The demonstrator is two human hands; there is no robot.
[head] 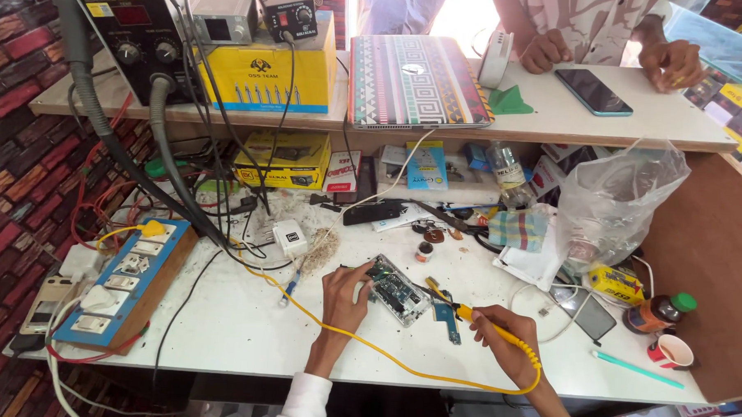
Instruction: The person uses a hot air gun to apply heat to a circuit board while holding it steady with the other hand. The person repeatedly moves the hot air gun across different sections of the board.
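Head view: left hand steadies circuit board, lying diagonally; right hand grips soldering iron pointing up-left.

Opened phone: bare green circuit board, metal shields. Soldering iron: glossy yellow plastic. Worktop: matt white laminate, smudged. Bag: clear crinkled plastic.

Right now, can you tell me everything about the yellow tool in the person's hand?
The soldering iron is thin, with a yellow plastic-looking handle and a dark metal tip. The right hand grips it like a pen, tip slanting toward the opened phone. Its yellow cord loops across the white table.
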